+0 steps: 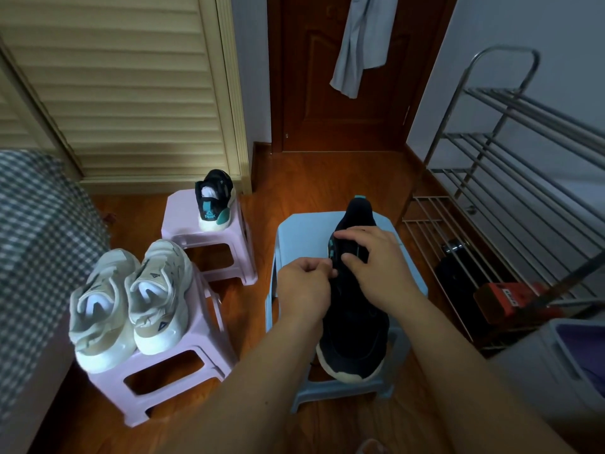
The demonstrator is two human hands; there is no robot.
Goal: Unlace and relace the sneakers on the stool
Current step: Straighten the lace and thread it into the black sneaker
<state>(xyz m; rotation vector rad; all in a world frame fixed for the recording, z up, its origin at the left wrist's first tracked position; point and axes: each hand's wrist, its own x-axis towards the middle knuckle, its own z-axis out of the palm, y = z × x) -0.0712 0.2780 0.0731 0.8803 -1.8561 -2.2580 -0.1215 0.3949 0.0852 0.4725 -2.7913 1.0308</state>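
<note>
You are working the black sneaker (355,306) lying on the blue stool (294,234), its long axis running straight away from you. Your left hand (302,286) is pinching at its left lace edge; your right hand (376,257) is gripping the tongue area, slightly farther along.

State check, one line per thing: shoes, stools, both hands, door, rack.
black sneaker: lies on the blue stool, under both hands
left hand: fingers curled, pinching at the lacing
right hand: fingers on the lacing area
second black sneaker: upright on far pink stool
white sneakers: paired on near pink stool
door: closed
shoe rack: shelves mostly bare
</note>
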